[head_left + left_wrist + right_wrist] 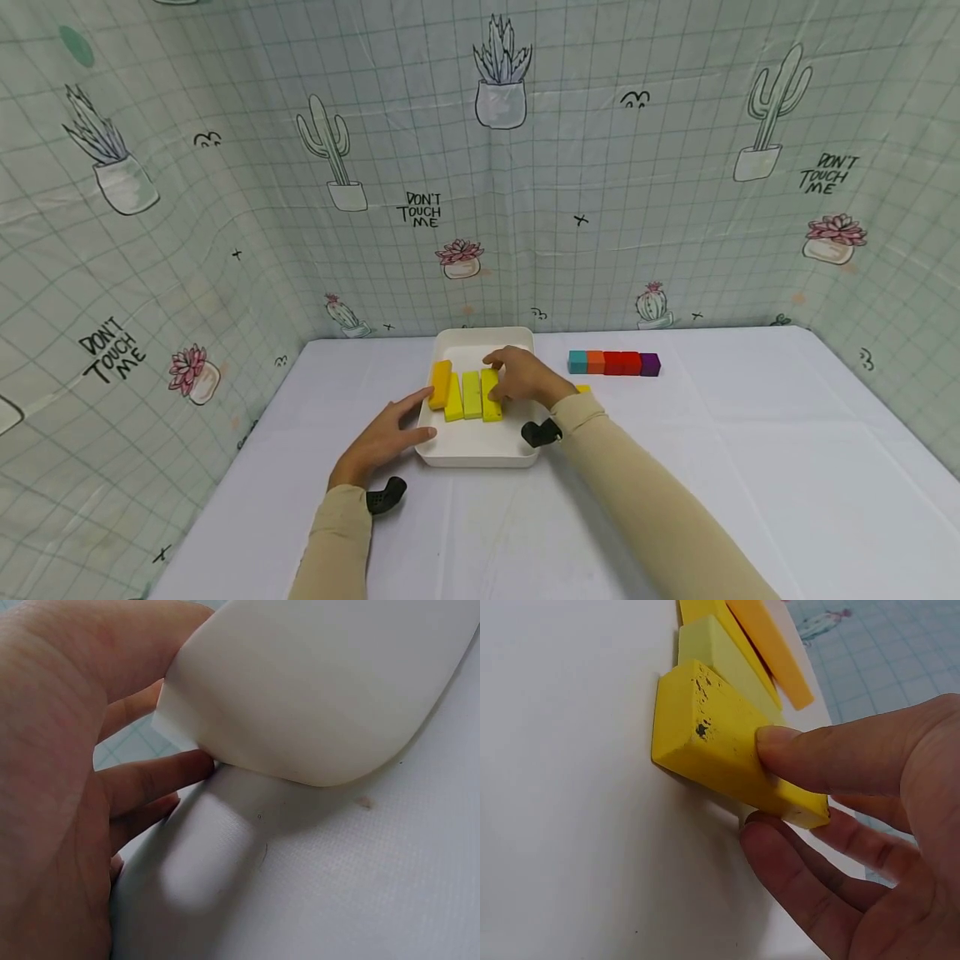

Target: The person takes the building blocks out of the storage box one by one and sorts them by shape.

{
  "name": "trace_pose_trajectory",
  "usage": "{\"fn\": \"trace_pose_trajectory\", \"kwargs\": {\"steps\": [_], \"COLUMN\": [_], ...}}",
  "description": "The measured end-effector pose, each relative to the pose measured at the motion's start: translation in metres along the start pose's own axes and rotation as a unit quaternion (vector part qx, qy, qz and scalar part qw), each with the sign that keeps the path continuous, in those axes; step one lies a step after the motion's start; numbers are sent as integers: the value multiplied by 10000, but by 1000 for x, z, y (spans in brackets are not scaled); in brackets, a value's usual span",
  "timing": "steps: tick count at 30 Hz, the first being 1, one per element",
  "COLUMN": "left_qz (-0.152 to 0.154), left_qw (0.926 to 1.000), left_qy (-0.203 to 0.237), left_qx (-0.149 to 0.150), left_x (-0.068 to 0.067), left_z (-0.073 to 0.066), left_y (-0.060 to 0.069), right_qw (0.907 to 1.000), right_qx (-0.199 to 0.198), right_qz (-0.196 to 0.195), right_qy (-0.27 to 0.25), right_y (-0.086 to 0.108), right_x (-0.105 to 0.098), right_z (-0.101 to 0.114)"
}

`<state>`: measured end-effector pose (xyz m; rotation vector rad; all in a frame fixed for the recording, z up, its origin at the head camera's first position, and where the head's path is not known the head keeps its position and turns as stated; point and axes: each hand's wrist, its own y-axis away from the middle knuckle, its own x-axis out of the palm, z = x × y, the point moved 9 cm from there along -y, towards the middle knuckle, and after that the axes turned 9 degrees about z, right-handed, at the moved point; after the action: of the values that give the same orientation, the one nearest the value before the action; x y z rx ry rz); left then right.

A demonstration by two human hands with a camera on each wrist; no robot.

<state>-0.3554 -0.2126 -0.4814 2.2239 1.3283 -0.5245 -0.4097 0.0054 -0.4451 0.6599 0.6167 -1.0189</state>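
Note:
A white tray [472,455] on the table holds several long blocks side by side. From the left they are an orange-yellow block [441,379], a yellow block [453,402], a pale yellow-green block [471,398] and a speckled yellow block [705,742]. My right hand [525,377] holds the speckled block at the row's right end, with the thumb on its top face and fingers at its far end and side. At the tray's left wall, my left hand [382,437] grips the rim, thumb over the edge and fingers outside.
Right of the tray, a row of joined cubes lies on the white table: teal [577,362], orange [596,362], red [621,362] and purple [649,364]. A yellow piece [583,388] peeks out behind my right wrist. Patterned cloth walls [517,192] stand behind and at both sides.

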Motion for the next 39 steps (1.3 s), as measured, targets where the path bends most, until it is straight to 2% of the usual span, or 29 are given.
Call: {"fn": "trace_pose_trajectory", "kwargs": {"steps": [6, 15, 19, 24, 28, 34, 39], "left_qz": [-24, 9, 36, 42, 14, -3, -10], "left_qw": [10000, 10000, 10000, 9999, 9999, 9997, 9997], "left_qy": [-25, 36, -55, -120, -120, -203, -245], "left_qx": [-19, -3, 65, 87, 58, 113, 45], "left_x": [0, 1, 1, 0, -1, 0, 0], "left_z": [-3, -1, -1, -1, -1, -1, -1], "left_y": [2, -1, -1, -1, -2, -3, -1], "right_qw": [10000, 9991, 9963, 9871, 9814, 9777, 9670], "right_qx": [69, -12, -201, -341, -389, -438, -412], "right_qz": [51, 28, 72, 130, 128, -229, -576], "right_qy": [-5, -413, -829, -1560, -1875, -2040, -2448], "right_y": [0, 3, 5, 6, 6, 10, 21], "right_x": [1, -2, -5, -8, -10, -16, -26], "right_z": [-1, -1, -2, -4, -5, -8, -10]}}
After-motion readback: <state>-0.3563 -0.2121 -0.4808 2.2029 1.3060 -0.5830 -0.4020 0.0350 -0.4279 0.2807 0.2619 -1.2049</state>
